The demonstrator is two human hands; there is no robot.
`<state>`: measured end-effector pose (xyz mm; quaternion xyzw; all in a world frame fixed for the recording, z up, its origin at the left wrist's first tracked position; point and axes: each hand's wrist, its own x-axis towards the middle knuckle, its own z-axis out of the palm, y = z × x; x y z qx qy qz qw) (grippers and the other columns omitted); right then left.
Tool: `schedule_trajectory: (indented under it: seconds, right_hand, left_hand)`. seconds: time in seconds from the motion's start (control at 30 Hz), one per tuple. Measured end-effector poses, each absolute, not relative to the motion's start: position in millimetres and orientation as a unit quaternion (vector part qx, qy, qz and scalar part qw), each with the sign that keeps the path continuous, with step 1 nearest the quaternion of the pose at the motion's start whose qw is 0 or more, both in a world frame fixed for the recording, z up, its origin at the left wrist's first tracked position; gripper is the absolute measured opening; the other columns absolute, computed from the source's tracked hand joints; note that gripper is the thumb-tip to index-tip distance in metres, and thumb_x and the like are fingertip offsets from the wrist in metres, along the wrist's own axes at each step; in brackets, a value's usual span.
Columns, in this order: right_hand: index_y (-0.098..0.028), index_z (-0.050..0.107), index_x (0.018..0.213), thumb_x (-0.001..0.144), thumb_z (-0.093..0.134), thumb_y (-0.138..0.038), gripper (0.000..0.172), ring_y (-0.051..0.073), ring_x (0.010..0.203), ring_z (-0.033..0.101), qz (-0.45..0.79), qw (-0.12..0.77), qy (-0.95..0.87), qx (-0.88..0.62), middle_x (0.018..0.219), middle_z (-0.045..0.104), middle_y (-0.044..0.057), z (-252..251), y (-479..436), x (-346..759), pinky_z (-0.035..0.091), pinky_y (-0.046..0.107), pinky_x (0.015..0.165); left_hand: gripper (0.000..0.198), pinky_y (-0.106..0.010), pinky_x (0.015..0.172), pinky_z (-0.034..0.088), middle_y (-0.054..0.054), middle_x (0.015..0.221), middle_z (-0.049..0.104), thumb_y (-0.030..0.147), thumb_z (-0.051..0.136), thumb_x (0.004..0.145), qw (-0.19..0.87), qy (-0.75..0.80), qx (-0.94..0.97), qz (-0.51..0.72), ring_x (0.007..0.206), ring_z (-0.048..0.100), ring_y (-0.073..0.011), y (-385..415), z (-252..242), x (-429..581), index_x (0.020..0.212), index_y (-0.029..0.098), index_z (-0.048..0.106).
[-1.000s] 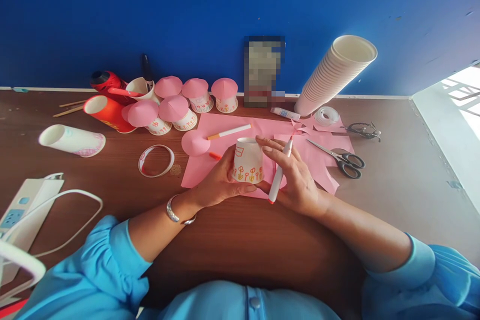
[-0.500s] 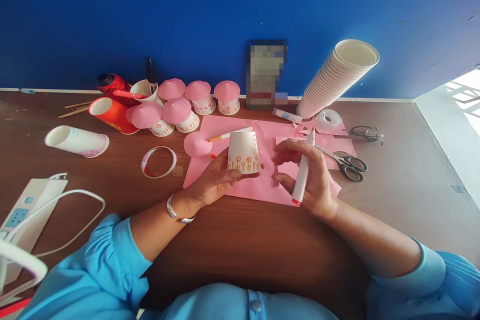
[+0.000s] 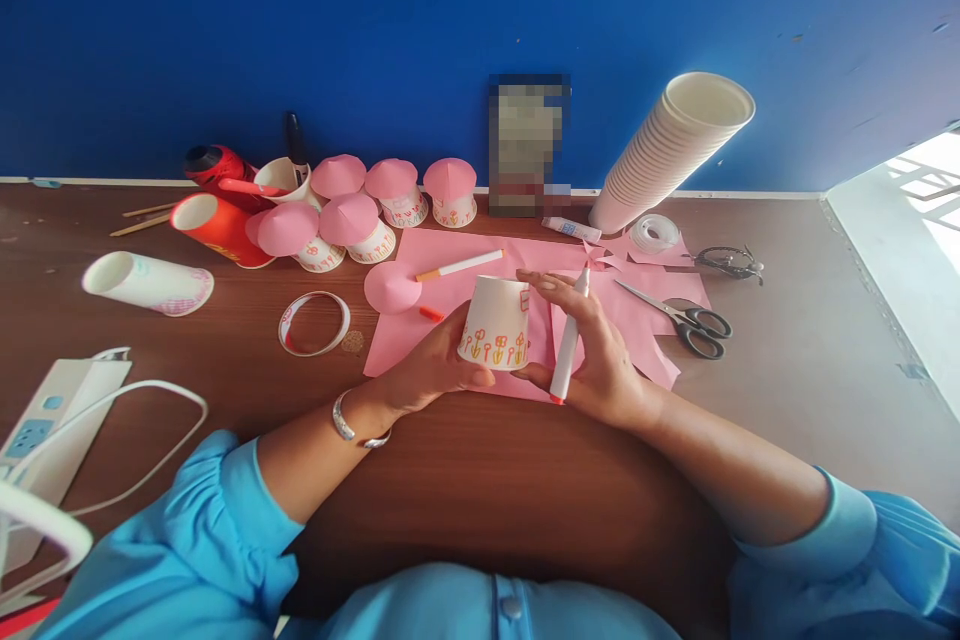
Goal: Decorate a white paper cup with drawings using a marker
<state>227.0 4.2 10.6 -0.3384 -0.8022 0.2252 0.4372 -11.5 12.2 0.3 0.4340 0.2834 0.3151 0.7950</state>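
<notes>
In the head view, my left hand (image 3: 439, 360) is closed round the left side of a white paper cup (image 3: 493, 315). The cup is upside down, with orange and yellow flowers drawn along its rim and a small red outline near its top right. My right hand (image 3: 596, 350) holds a white marker (image 3: 571, 340) with a red end, uncapped, tip pointing away. Its fingers reach the cup's right side. Beneath lies pink paper (image 3: 465, 250) bearing another white marker (image 3: 459, 265), an orange cap (image 3: 431, 314) and a pink paper cone (image 3: 392, 289).
Several cups with pink cone roofs (image 3: 450, 180) stand at the back. A tall cup stack (image 3: 664, 155), a glue stick (image 3: 571, 228), a ribbon roll (image 3: 655, 233) and scissors (image 3: 701, 328) lie right. A tape ring (image 3: 346, 325), a white cup (image 3: 146, 282) and a power strip (image 3: 64, 430) are left.
My right hand has moved left with the marker, its fingers now at the cup. My left hand has brought the cup slightly right and nearer to me.
</notes>
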Motion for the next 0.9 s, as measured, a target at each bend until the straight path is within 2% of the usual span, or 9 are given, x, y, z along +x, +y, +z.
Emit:
schedule_trajectory:
  seconds: [0.07,0.23,0.37,0.43,0.5,0.57,0.63,0.73,0.9]
  right_hand:
    - [-0.027,0.04,0.16,0.09,0.087,-0.035,0.085,0.039,0.147,0.06,0.192,0.436,-0.812,-0.336,0.155,0.062,0.023,10,4,226,0.054,0.065,0.117]
    - [-0.026,0.038,0.162,0.094,0.082,-0.036,0.082,0.039,0.146,0.06,0.157,0.431,-0.826,-0.329,0.156,0.061,0.024,7,3,224,0.052,0.068,0.118]
    - [-0.029,0.037,0.164,0.099,0.075,-0.047,0.077,0.038,0.144,0.063,0.197,0.449,-0.813,-0.314,0.155,0.063,0.02,12,3,229,0.054,0.065,0.117]
    - [-0.031,0.041,0.162,0.103,0.068,-0.05,0.067,0.035,0.13,0.072,0.215,0.477,-0.793,-0.311,0.144,0.071,0.016,14,2,233,0.063,0.058,0.105]
    - [-0.035,0.045,0.161,0.106,0.062,-0.05,0.059,0.028,0.102,0.079,0.229,0.509,-0.77,-0.309,0.123,0.077,0.011,14,1,235,0.068,0.048,0.087]
    - [-0.038,0.048,0.16,0.109,0.057,-0.05,0.053,0.022,0.079,0.075,0.24,0.531,-0.75,-0.313,0.103,0.076,0.005,13,0,236,0.067,0.042,0.073]
    - [-0.039,0.051,0.159,0.11,0.051,-0.053,0.05,0.021,0.07,0.069,0.247,0.532,-0.742,-0.325,0.089,0.071,0.002,14,-2,235,0.063,0.04,0.066]
    - [-0.036,0.059,0.154,0.111,0.049,-0.052,0.047,0.021,0.069,0.065,0.239,0.523,-0.746,-0.336,0.083,0.066,0.002,20,-3,235,0.059,0.039,0.064]
    - [-0.031,0.073,0.136,0.108,0.059,-0.047,0.035,0.022,0.082,0.07,0.283,0.51,-0.718,-0.38,0.091,0.071,0.005,32,-10,238,0.059,0.041,0.075]
  left_hand:
    - [0.082,-0.055,0.106,0.054,-0.015,0.142,0.067,0.042,0.095,0.073,0.763,0.324,0.464,0.311,0.131,0.065,-0.0402,11,1,-10,0.145,0.026,0.057]
    - [0.068,-0.048,0.097,0.058,-0.012,0.13,0.069,0.038,0.092,0.079,0.743,0.349,0.474,0.319,0.12,0.068,-0.0346,9,4,-9,0.137,0.025,0.06]
    - [0.065,-0.054,0.106,0.056,-0.013,0.133,0.072,0.035,0.091,0.081,0.785,0.308,0.418,0.339,0.12,0.072,-0.0351,11,2,-9,0.138,0.025,0.061]
    - [0.061,-0.059,0.113,0.053,-0.012,0.133,0.074,0.032,0.09,0.081,0.801,0.284,0.382,0.364,0.121,0.074,-0.0362,13,2,-9,0.136,0.025,0.064]
    - [0.055,-0.062,0.115,0.051,-0.013,0.131,0.077,0.029,0.089,0.081,0.809,0.269,0.359,0.38,0.123,0.075,-0.0383,14,1,-9,0.132,0.024,0.067]
    - [0.053,-0.065,0.116,0.05,-0.013,0.132,0.077,0.026,0.089,0.081,0.812,0.266,0.349,0.386,0.125,0.074,-0.0404,14,0,-9,0.129,0.023,0.069]
    - [0.053,-0.066,0.117,0.049,-0.013,0.136,0.076,0.025,0.089,0.08,0.812,0.266,0.344,0.388,0.128,0.073,-0.0414,15,-1,-9,0.129,0.023,0.07]
    - [0.052,-0.065,0.119,0.047,-0.014,0.137,0.076,0.027,0.089,0.081,0.813,0.261,0.342,0.392,0.133,0.07,-0.0418,16,-2,-10,0.129,0.023,0.07]
    - [0.05,-0.064,0.119,0.048,-0.013,0.131,0.079,0.028,0.088,0.081,0.824,0.246,0.338,0.383,0.132,0.071,-0.0407,17,-2,-11,0.127,0.022,0.072]
